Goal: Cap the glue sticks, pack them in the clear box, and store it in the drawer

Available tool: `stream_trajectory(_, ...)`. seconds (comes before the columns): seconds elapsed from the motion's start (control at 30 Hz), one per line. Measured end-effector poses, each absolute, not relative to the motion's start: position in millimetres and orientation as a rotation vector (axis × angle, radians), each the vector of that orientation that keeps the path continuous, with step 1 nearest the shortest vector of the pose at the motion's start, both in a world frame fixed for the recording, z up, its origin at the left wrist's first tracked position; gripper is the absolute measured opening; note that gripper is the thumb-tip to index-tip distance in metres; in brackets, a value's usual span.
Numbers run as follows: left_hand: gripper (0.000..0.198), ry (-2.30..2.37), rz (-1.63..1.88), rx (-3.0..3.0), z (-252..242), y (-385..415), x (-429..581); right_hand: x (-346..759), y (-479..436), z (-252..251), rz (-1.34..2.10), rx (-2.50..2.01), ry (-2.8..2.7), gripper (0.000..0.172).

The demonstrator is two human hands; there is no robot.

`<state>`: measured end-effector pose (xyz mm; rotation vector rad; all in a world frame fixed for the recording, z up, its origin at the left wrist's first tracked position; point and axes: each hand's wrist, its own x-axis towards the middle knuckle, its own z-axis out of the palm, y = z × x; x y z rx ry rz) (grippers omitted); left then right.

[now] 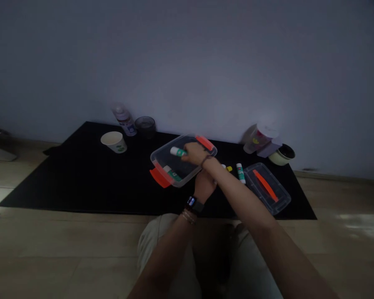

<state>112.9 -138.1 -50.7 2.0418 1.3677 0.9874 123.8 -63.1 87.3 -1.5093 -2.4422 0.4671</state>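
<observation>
My right hand is closed on a white and green glue stick, held over a clear plastic box with orange clips. Another green and white stick lies inside that box, near its left clip. Beneath my right wrist is my left hand, next to the box's right side; its fingers are mostly hidden by my right arm. Right of my hands, a third glue stick lies on the black table, and a small yellow-ended item shows beside my right forearm.
A clear lid with an orange handle lies at the right. Along the back stand a paper cup, a spray-like bottle, a dark glass, a plastic cup, a purple box and a bowl.
</observation>
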Motion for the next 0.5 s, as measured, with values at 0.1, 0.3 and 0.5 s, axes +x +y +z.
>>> stream_trajectory(0.1,0.027,1.294,1.066,1.853,-44,-139,116,193,-74,90,0.511,-1.445,-2.115,0.026)
stream_trajectory(0.3,0.044,0.873,0.997,1.021,-45,-134,130,297,-117,32,0.873,-1.535,-1.401,0.035)
stream_trajectory(0.5,0.056,0.859,0.875,0.958,-57,-144,139,286,-137,1,0.985,-1.592,-1.519,0.040)
